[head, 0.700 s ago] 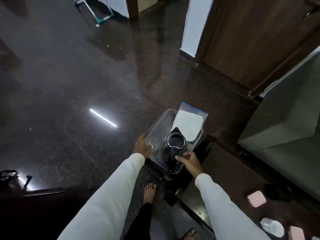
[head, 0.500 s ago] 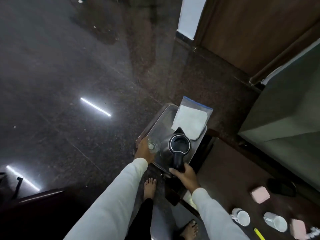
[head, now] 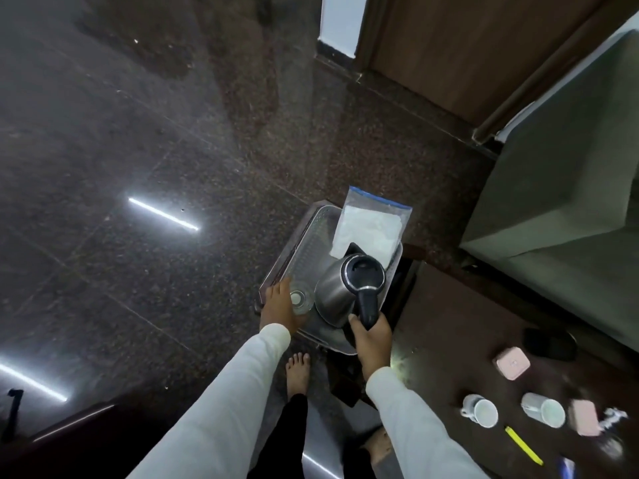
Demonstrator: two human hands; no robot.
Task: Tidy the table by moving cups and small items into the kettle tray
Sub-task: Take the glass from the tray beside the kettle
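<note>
now tilted, kettle [head: 349, 288] handle gripped by right hand [head: 371, 335]; left hand [head: 279, 304] cupping glass [head: 299, 300] on tray [head: 311, 233].

Both arms wore long, loose, off-white sleeves [head: 221, 406] that ended at the wrists, leaving the left hand [head: 278, 305] and right hand [head: 371, 335] bare. Lower centre of the frame, dark trousers [head: 294, 430] reached the ankles above bare feet [head: 298, 371].

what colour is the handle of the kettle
Black. The kettle has a shiny steel body; the right hand grips its handle, seen in the head view.
</note>
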